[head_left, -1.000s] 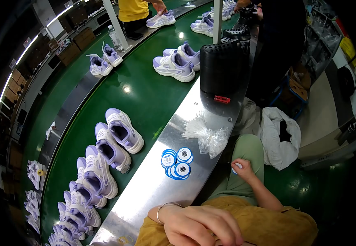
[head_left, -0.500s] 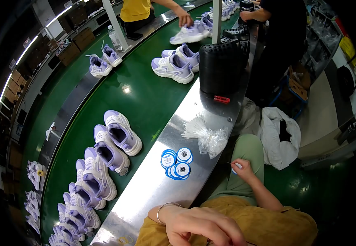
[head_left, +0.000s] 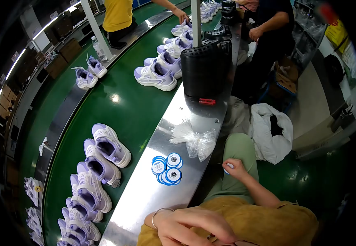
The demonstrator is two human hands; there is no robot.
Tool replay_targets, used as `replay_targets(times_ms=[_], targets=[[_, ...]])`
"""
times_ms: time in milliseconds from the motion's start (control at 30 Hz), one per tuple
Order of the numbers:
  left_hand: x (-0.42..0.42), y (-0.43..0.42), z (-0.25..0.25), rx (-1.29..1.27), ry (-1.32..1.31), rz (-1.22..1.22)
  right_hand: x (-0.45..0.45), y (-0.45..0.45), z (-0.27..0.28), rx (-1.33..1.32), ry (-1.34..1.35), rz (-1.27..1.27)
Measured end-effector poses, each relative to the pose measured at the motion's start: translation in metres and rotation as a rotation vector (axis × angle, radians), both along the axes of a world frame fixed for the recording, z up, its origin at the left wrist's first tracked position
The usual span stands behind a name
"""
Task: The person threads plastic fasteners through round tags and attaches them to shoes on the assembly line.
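My right hand (head_left: 235, 168) is closed in a pinch over my green-trousered leg. Between its fingers is a round blue-and-white tag (head_left: 227, 169), mostly covered, with a thin strand sticking out to the left. Close to the camera, at the lower edge, my left hand (head_left: 190, 225) wears a bracelet; its fingers are bent but apart, with some tips cut off, and nothing shows in them. Several round tags (head_left: 158, 166) lie overlapping on the metal ledge (head_left: 145, 213). Behind them rests a bundle of clear plastic fasteners (head_left: 194, 139).
Lilac-and-white sneakers (head_left: 112, 145) line the green conveyor (head_left: 104, 102). A black container (head_left: 202, 74) and a red tool (head_left: 207, 101) stand farther along the ledge. A white sack (head_left: 270, 135) is at right. A person in yellow (head_left: 118, 16) and another in black (head_left: 272, 37) work nearby.
The view has shifted a little. The far sneakers have moved along the belt toward me, and the person in yellow has set down the lifted shoe. My right hand keeps its pinch.
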State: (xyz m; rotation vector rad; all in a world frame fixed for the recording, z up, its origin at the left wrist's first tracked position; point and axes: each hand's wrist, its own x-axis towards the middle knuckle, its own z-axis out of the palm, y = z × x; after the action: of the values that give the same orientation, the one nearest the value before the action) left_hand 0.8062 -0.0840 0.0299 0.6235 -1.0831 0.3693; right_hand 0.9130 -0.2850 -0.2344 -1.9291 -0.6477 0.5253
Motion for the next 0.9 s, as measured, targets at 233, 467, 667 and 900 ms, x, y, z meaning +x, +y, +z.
replay_targets(times_ms=[233,467,667,900], targets=[[-0.002,0.003,0.005,0.023,-0.003,0.088,0.003,0.000,0.005,-0.017,0.006,-0.002],[-0.003,-0.001,0.005,-0.016,0.087,0.193,0.006,0.000,0.006,-0.012,0.014,-0.001],[0.003,0.004,0.007,0.056,0.044,0.107,0.008,-0.002,0.006,-0.025,0.014,-0.002],[0.008,0.002,0.005,0.030,0.053,0.080,0.012,-0.003,0.004,-0.027,0.015,0.003]])
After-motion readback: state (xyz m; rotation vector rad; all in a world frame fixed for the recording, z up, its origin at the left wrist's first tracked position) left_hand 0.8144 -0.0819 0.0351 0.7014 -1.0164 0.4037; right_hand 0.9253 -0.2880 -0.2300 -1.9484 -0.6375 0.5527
